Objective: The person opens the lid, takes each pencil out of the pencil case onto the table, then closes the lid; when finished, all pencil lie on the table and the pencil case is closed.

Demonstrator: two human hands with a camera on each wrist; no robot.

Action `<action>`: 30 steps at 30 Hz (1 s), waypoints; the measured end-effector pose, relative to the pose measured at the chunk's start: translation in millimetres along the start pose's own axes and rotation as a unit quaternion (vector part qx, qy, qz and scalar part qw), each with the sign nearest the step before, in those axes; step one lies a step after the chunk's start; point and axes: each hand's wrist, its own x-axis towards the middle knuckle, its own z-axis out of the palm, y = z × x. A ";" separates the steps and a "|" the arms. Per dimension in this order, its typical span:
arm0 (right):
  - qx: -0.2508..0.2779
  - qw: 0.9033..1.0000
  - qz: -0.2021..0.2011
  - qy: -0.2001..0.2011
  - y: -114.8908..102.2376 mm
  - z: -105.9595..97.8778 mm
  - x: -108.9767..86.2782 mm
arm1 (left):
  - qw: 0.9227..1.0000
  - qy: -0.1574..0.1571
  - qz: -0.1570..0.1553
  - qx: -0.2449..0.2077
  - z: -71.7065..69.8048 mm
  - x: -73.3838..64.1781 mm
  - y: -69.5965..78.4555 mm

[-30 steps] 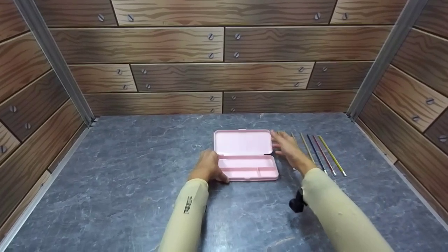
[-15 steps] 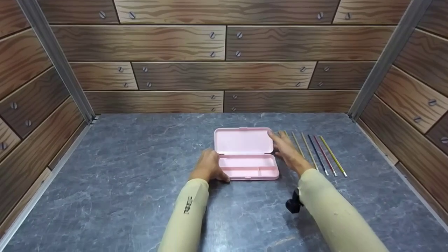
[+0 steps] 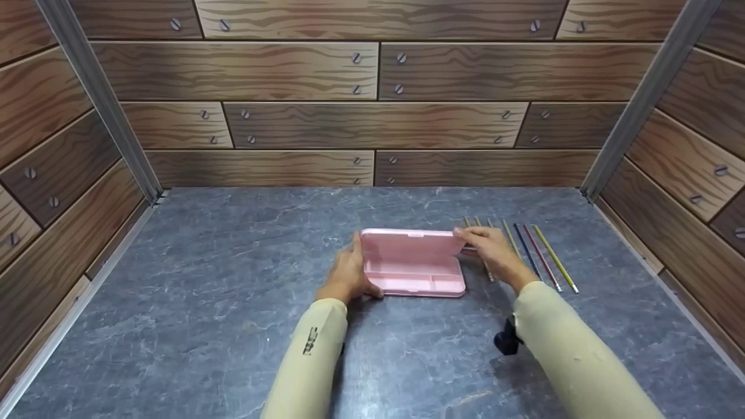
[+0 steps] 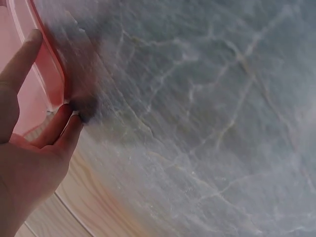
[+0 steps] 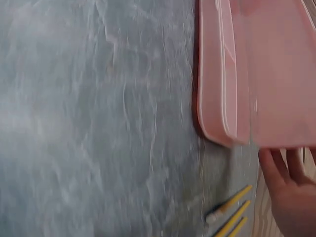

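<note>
A pink pencil case (image 3: 416, 285) with a divided tray lies on the table, its lid (image 3: 407, 244) raised at a steep tilt over the back of the tray. At its left end my left hand (image 3: 346, 276) holds the case, thumb at the front corner; in the left wrist view that hand (image 4: 34, 168) has one fingertip on the pink side and two more at the far corner. My right hand (image 3: 493, 251) grips the lid's right edge. In the right wrist view, the right hand's fingers (image 5: 269, 170) bend behind the lid's edge. The tray compartments hold nothing visible.
Several pencils lie side by side right of the case, among them a yellow pencil (image 3: 557, 260), a red pencil (image 3: 542, 259) and a dark blue pencil (image 3: 527, 252). My right forearm reaches in beside them. Wood-patterned walls (image 3: 372, 125) enclose the grey table (image 3: 204, 279) on three sides.
The lid, laid back before, has swung up and forward over the tray with my right hand at its edge. My left hand keeps its place, though a finger now points up along the lid's left side.
</note>
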 end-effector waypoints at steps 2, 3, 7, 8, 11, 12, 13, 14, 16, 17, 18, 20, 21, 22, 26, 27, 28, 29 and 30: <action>-0.013 0.999 -0.005 -0.037 -0.4 -4.7 -1.3 | 1.000 -0.012 0.003 -0.010 -2.9 -0.2 -1.5; -0.038 0.998 -0.008 -0.054 -0.7 -6.3 -2.0 | 1.000 -0.018 0.003 -0.017 -4.5 -0.6 -2.5; -0.166 0.978 -0.030 -0.126 0.2 -8.3 -1.8 | 0.998 -0.020 0.007 -0.061 -10.3 -0.8 -6.6; -0.199 0.969 -0.040 -0.141 0.9 -7.6 -1.1 | 0.997 -0.019 0.013 -0.067 -11.3 -0.4 -7.0; -0.257 0.948 -0.066 -0.179 3.3 -3.2 0.8 | 0.997 -0.028 0.045 -0.056 -11.9 1.2 -6.2; -0.271 0.941 -0.076 -0.186 4.2 -1.7 1.1 | 0.997 -0.038 0.056 -0.038 -11.4 1.4 -5.3; -0.285 0.935 -0.083 -0.192 5.3 0.1 1.3 | 0.997 -0.046 0.067 -0.013 -10.6 1.4 -4.7; -0.296 0.931 -0.081 -0.197 6.2 1.7 1.0 | 0.995 -0.055 0.076 0.016 -9.6 1.1 -4.3; -0.317 0.921 -0.089 -0.208 7.7 4.6 0.4 | 0.990 -0.066 0.094 0.083 -7.1 0.8 -4.0; -0.323 0.918 -0.089 -0.212 8.4 6.0 0.3 | 0.986 -0.070 0.096 0.115 -6.2 0.4 -4.1; -0.328 0.916 -0.089 -0.215 8.9 7.4 0.1 | 0.983 -0.071 0.097 0.140 -5.4 0.0 -4.3; -0.335 0.913 -0.080 -0.219 8.9 9.2 -0.2 | 0.977 -0.075 0.096 0.175 -3.9 -0.2 -4.8; -0.339 0.912 -0.078 -0.219 8.2 9.6 -0.1 | 0.975 -0.078 0.095 0.185 -3.5 -0.2 -4.5; -0.341 0.911 -0.071 -0.219 7.4 9.7 0.0 | 0.974 -0.079 0.094 0.189 -3.3 -0.3 -4.1; -0.351 0.908 -0.059 -0.221 6.7 9.6 0.0 | 0.973 -0.076 0.099 0.194 -1.5 0.5 -4.4; -0.352 0.908 -0.059 -0.221 7.4 9.4 -0.1 | 0.973 -0.075 0.100 0.192 -1.1 0.6 -4.7; -0.352 0.908 -0.058 -0.221 8.4 9.2 -0.2 | 0.974 -0.074 0.099 0.191 -0.8 0.6 -4.8; -0.353 0.907 -0.058 -0.221 9.5 9.0 -0.2 | 0.974 -0.072 0.100 0.191 -0.6 0.7 -4.7; -0.354 0.907 -0.056 -0.220 10.4 8.9 0.1 | 0.974 -0.071 0.100 0.190 -0.5 0.8 -4.4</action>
